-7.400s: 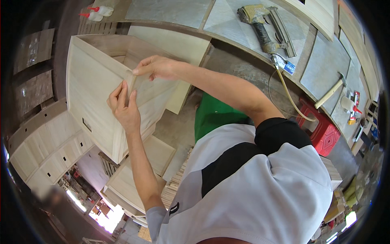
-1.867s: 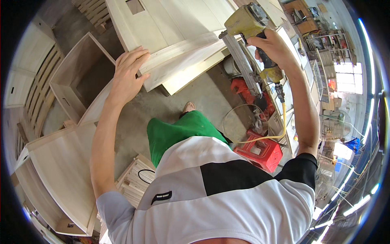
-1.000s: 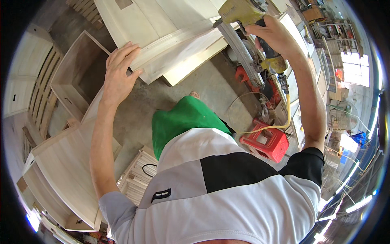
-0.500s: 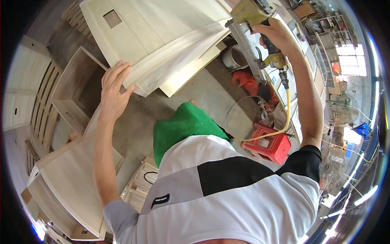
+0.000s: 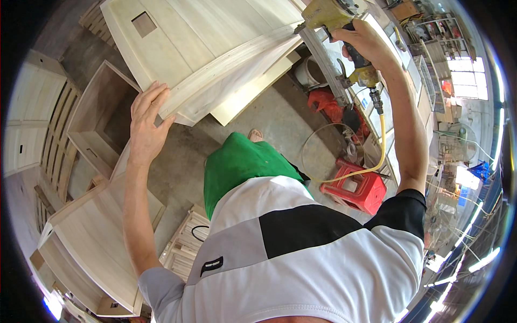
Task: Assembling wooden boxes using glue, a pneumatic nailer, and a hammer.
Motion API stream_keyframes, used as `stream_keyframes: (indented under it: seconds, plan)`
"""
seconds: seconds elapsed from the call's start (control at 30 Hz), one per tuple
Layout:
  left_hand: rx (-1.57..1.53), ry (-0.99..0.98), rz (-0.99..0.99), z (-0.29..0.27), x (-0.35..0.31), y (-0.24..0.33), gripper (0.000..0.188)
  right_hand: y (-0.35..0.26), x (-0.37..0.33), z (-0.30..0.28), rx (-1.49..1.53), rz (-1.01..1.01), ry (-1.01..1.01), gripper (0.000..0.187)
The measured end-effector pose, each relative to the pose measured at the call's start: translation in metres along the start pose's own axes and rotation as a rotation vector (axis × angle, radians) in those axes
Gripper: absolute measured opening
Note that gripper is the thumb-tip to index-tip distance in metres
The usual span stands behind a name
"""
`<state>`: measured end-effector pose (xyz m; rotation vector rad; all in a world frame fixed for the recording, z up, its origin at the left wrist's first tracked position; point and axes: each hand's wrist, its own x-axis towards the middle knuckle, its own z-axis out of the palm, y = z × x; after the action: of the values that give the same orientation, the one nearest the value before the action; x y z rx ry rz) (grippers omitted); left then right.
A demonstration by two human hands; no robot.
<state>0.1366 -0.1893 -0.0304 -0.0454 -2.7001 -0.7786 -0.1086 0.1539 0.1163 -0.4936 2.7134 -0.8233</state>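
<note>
A large pale wooden cabinet [image 5: 188, 43] with a rectangular cutout stands in front of me. My left hand [image 5: 146, 124] rests at its near left corner, fingers stretched over the edge and thumb spread apart. My right hand [image 5: 366, 47] is wrapped round the black grip of a yellow pneumatic nail gun [image 5: 327, 15]. The gun is at the cabinet's far right end; whether its nose touches the wood I cannot tell. A yellow air hose [image 5: 383, 142] runs down from the gun's handle.
To the left are an open wooden box [image 5: 102, 107] and another pale cabinet [image 5: 102, 231]. A red plastic stool [image 5: 358, 188] stands at right, near a white bucket [image 5: 311, 72] and red bags [image 5: 326, 105]. A workbench [image 5: 396, 43] runs along the right. Panels [image 5: 186, 231] lie behind my left side.
My left hand and the cabinet edge appear slightly farther left and up in the view. My foot shows more below the green garment. The right hand keeps its hold on the nail gun.
</note>
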Motion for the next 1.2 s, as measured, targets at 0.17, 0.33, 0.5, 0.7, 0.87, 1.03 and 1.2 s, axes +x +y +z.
stream_keyframes:
  seconds: [0.17, 0.33, 0.5, 0.7, 0.87, 1.03, 1.2]
  plan:
    - [0.000, -0.005, 0.008, 0.000, 0.000, -0.002, 0.056, 0.000, 0.002, 0.000, 0.034, -0.044, -0.018, 0.029]
    - [0.022, -0.023, -0.009, -0.001, 0.001, 0.001, 0.058, -0.002, 0.009, -0.006, -0.074, -0.021, -0.071, 0.028]
    - [0.021, -0.024, -0.014, 0.000, 0.001, 0.002, 0.057, 0.003, 0.011, -0.004, -0.042, -0.065, -0.038, 0.027]
    - [0.029, 0.004, 0.079, -0.001, 0.002, 0.001, 0.058, -0.005, 0.002, -0.007, -0.034, -0.180, -0.109, 0.028]
    - [0.012, -0.030, 0.021, -0.001, 0.002, 0.005, 0.061, 0.009, -0.014, -0.012, 0.101, 0.013, 0.034, 0.028]
    - [-0.006, -0.038, -0.025, -0.003, 0.004, 0.008, 0.058, 0.087, -0.011, -0.044, 0.252, 0.150, 0.118, 0.024]
    - [-0.110, 0.072, -0.189, 0.000, 0.016, 0.021, 0.040, 0.237, 0.052, -0.068, 0.098, 0.296, 0.149, 0.023]
